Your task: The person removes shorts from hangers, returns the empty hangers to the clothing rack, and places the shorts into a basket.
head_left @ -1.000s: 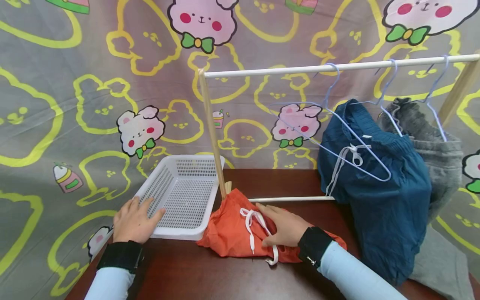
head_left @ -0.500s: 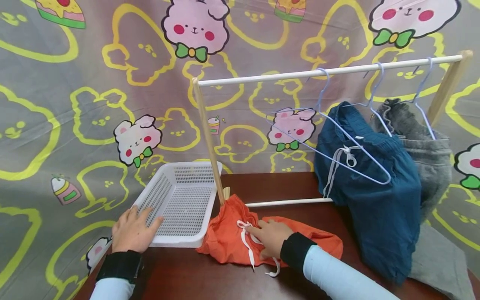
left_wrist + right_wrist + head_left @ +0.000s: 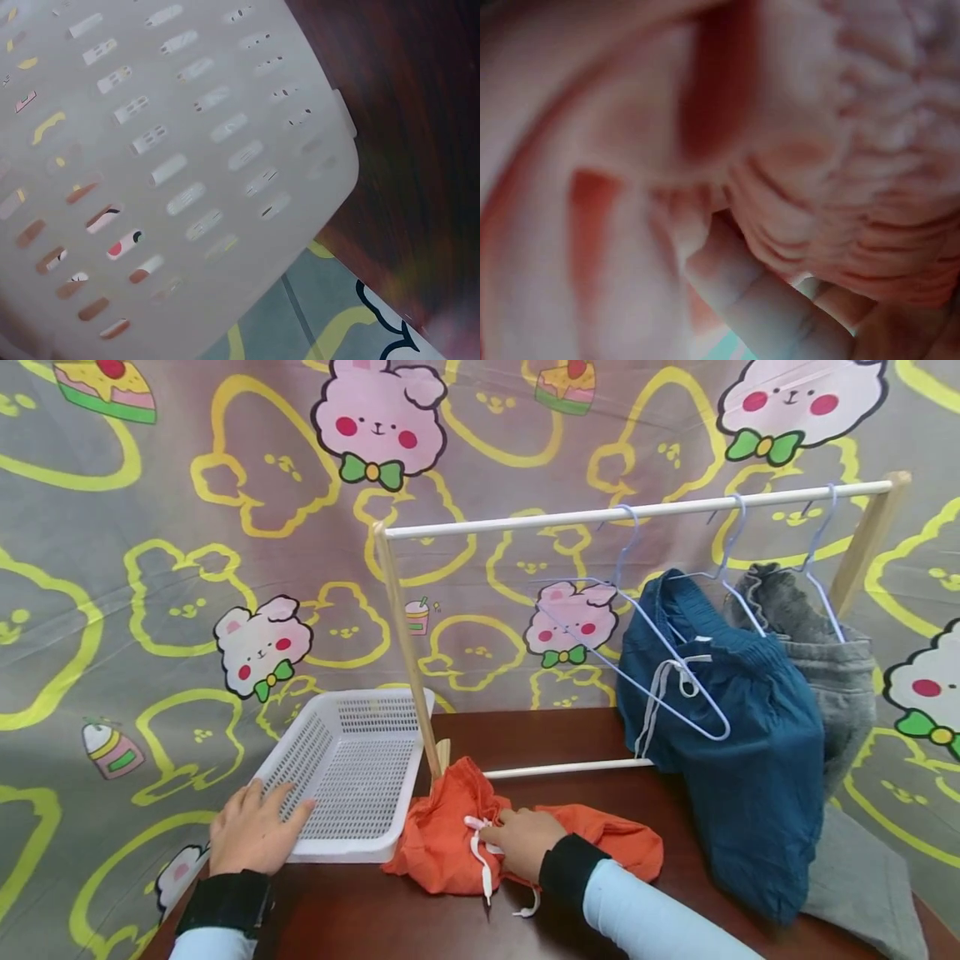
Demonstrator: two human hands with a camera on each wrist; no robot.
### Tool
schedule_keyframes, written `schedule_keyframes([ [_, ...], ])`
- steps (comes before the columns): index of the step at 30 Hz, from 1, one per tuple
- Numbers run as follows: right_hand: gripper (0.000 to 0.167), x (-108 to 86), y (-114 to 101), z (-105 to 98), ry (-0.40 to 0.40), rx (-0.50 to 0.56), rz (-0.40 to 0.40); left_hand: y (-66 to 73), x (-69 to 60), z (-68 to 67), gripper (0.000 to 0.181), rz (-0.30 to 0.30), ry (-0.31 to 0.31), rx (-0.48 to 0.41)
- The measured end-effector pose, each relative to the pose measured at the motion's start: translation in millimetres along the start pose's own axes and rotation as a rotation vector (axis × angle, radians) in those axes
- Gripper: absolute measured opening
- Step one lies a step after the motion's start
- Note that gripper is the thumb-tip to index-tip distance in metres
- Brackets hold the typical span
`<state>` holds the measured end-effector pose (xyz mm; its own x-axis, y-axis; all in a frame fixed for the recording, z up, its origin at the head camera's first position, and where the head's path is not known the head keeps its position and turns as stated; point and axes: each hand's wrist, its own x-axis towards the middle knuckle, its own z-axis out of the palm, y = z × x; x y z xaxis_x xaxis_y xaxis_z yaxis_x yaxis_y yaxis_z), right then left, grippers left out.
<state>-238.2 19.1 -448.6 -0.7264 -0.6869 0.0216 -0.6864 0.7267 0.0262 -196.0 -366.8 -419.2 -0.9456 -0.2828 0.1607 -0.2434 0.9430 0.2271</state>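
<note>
Orange drawstring shorts point(image 3: 438, 856) lie bunched on the brown table, with a white drawstring point(image 3: 484, 870) hanging from the waistband. My right hand point(image 3: 525, 842) grips the waistband beside the knot. Close up in the right wrist view, my fingers point(image 3: 769, 315) are behind the gathered waistband point(image 3: 900, 195); the thumb cannot be made out. My left hand point(image 3: 253, 831) rests with relaxed fingers over the left front rim of a white slotted plastic basket point(image 3: 348, 850). The basket's wall point(image 3: 225, 165) fills much of the left wrist view.
Behind the shorts stands a rack with a white rail point(image 3: 517, 522) and wooden posts point(image 3: 405, 652). Blue shorts point(image 3: 750, 768) and grey trousers point(image 3: 836, 693) hang at the right on lilac hangers point(image 3: 693, 727). A cartoon-print curtain point(image 3: 480, 677) backs the table point(image 3: 360, 914).
My right hand has moved left across the shorts to the drawstring, its fingers curling onto the waistband. My left hand stays on the basket. The head view has shifted slightly.
</note>
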Motion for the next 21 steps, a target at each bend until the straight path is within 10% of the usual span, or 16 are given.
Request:
schedule_keyframes([
  [16, 0.022, 30.8, -17, 1, 0.002, 0.061, 0.080, -12.3, -4.6, -2.4, 0.083, -0.022, -0.010, 0.007],
  [21, 0.010, 34.1, 3, 0, 0.069, 0.319, 0.091, -6.3, -3.7, -1.8, 0.077, 0.006, 0.018, -0.012],
])
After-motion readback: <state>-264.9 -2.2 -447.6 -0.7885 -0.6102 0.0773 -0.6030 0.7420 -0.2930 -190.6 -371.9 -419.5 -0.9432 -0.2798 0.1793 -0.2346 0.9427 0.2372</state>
